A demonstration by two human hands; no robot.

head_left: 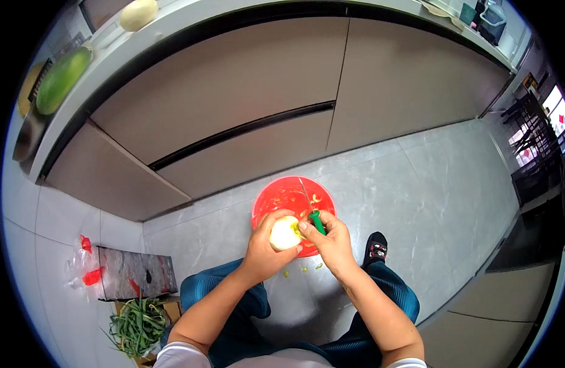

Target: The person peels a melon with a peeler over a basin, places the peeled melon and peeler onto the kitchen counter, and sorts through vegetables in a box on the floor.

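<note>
— Where do we find the pale, round, peeled-looking piece of produce?
— We see it above the near part of a round red plastic tub on the grey floor. The left hand cups it, fingers curled around its far side.

— And the right hand?
— It grips the stubby green handle of a small thin-bladed knife, its thumb reaching the produce beside a yellow-green hollow. We take the cupping as a way to steady the piece, and the blade tilts up and away from the body, which we judge keeps the edge off the left fingers.

— Why hold everything low, between the knees?
— Probably so that scraps land in the tub. A few small green bits lie on the floor just outside it, so we'd say the catching isn't perfect.

— What do we make out inside?
— Pale and orange-looking scraps on the bottom and wall; hands hide the rest.

— Any other container?
— A brown cardboard box at lower left, with long green leafy stalks heaped at it; we cannot tell how deep they sit.
</note>
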